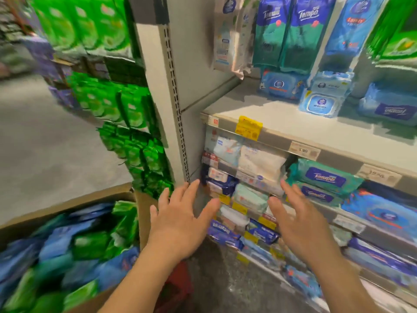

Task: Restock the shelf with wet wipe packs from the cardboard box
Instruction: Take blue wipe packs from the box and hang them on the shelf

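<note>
A brown cardboard box [67,202] at the lower left is filled with blue and green wet wipe packs [74,242]. The beige shelf [279,123] on the right carries blue wipe packs [320,102] on its top board, with more packs on the lower tiers. My left hand [180,220] and my right hand [300,224] hover side by side in front of the lower tiers, fingers spread and straight, holding nothing. A pale green pack [250,197] and dark blue packs [220,181] lie on the tiers between the two hands.
Tall Tempo tissue packs [286,30] hang above the top board. Green packs [133,123] are stacked on the end display left of the perforated upright [178,114]. Yellow price tags [248,127] line the shelf edges. Grey floor [45,136] opens to the left.
</note>
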The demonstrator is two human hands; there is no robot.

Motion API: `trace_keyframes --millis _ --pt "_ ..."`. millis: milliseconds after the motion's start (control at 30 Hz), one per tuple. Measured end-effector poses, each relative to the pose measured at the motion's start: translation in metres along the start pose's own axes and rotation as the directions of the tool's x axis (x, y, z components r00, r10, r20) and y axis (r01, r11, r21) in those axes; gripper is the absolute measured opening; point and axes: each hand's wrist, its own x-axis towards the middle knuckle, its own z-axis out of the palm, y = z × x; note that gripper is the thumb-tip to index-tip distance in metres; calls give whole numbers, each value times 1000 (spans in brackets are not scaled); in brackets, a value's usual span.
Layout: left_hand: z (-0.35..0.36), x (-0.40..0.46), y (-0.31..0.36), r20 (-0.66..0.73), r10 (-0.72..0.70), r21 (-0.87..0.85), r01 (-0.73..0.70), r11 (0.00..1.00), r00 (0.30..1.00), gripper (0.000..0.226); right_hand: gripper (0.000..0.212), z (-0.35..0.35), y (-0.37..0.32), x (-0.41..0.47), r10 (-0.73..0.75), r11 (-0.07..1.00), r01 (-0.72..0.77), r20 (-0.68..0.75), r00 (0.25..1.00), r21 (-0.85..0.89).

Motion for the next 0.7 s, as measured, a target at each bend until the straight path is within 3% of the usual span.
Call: trace_keyframes --millis 133,367,500,700 --pt "-20 -26 -46 -72 -154 -42 151 988 985 103 71 36 -28 -10 -15 999 12 108 994 32" --pt "-47 -49 -141 -154 -368 -131 351 927 917 117 74 110 -84 -15 -92 994 104 305 948 -25" --pt "-68 -56 -216 -142 -476 -228 440 869 868 126 90 164 -120 -14 -129 984 165 374 918 -65" --pt "-96 -51 -332 -141 -549 -293 494 818 824 127 68 253 -176 -16 -145 973 209 442 885 -99"
